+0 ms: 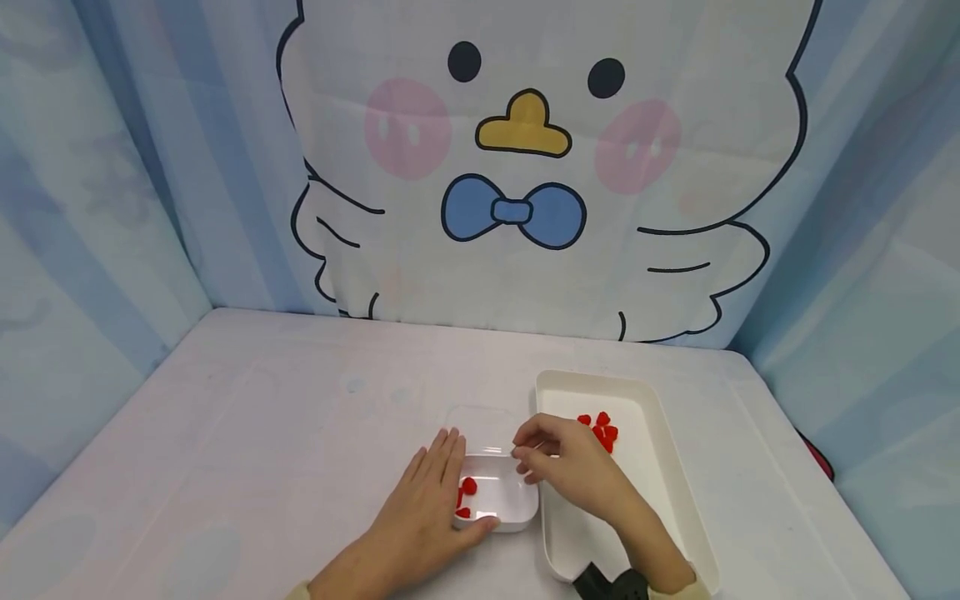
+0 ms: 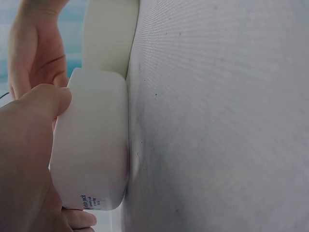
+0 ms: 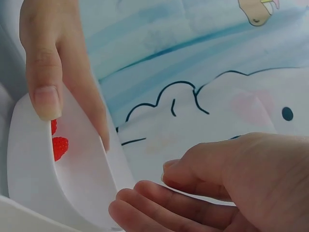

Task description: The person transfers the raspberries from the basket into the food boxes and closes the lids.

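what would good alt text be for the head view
A person's left hand rests against the left side of a small white box holding a few red pieces, while the right hand is near its far right corner. To the right, a long white tray holds more red pieces; a cartoon curtain hangs behind the table.

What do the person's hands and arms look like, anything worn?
Both the left hand and right hand are bare: five-fingered, no gloves, no rings visible. Pale yellowish left cuff and right cuff just show at the bottom of the head view. A black device sits by the right wrist. No cables or markings visible on either arm.
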`<state>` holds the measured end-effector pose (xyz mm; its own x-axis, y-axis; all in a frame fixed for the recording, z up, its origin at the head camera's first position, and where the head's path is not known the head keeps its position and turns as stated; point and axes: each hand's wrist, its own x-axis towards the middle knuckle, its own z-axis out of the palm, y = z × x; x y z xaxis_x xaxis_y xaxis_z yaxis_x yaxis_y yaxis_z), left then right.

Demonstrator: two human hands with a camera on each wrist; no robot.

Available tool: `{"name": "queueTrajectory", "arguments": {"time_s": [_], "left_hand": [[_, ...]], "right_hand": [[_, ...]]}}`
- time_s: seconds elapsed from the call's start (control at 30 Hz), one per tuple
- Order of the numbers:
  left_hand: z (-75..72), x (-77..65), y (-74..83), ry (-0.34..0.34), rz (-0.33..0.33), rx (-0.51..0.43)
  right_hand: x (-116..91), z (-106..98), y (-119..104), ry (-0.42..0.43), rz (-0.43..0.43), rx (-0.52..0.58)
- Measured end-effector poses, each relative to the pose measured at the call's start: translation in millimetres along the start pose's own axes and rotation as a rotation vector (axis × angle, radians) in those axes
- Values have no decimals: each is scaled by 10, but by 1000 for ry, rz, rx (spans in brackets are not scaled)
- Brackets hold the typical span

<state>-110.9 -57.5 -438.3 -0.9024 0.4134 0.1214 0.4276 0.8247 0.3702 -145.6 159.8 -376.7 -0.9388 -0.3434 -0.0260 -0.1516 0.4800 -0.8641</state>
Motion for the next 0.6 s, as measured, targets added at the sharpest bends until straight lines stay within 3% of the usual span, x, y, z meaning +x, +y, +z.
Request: {"name": "queueTrajectory", "arguments": {"time_s": [0.47, 0.6], "left_hand": [[3, -8, -9, 33, 5, -2], [11, -4, -10, 51, 11, 7]], "right_hand": [[-12, -219, 75, 56, -14, 44], [-14, -298, 94, 94, 20, 36]]}}
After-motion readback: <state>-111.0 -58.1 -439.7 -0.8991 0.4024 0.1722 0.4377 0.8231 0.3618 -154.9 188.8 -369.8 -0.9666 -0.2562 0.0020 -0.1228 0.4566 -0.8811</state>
